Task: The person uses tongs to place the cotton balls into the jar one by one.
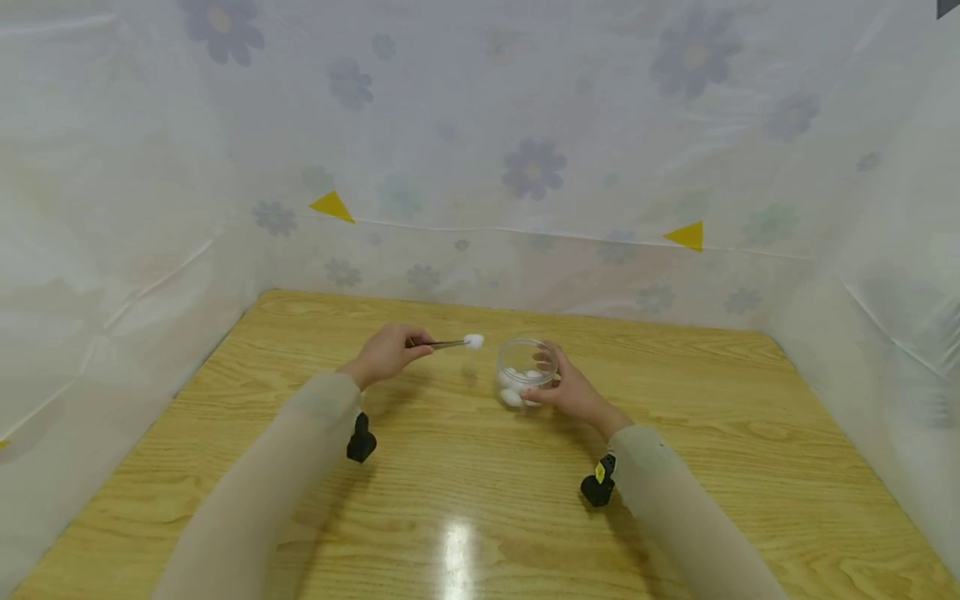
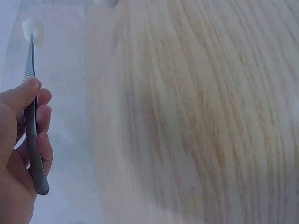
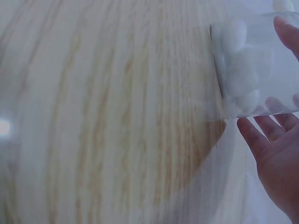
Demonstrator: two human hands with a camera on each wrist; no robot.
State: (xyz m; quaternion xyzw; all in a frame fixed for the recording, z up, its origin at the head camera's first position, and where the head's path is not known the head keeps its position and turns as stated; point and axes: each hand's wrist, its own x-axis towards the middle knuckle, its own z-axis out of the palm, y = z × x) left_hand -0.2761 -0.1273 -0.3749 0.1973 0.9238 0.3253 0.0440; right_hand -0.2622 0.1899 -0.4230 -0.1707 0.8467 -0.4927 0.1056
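Observation:
My left hand (image 1: pixel 388 353) pinches a pair of metal tweezers (image 2: pixel 32 126) between thumb and fingers. A white cotton ball (image 1: pixel 473 341) is caught in the tweezers' tips, raised above the table just left of the jar. Around the right side of a clear round jar (image 1: pixel 527 360) my right hand (image 1: pixel 576 392) curls its thumb and fingers. The jar stands upright and open at the top. Several white cotton balls (image 3: pixel 243 70) lie in its lower part, seen through the wall in the right wrist view.
Beneath both hands is a wood-grain table (image 1: pixel 450 467). A translucent flowered curtain (image 1: pixel 487 125) rises behind it and along both sides, with two yellow triangles (image 1: pixel 332 207) on the back. Small black devices (image 1: pixel 362 437) sit at both wrists.

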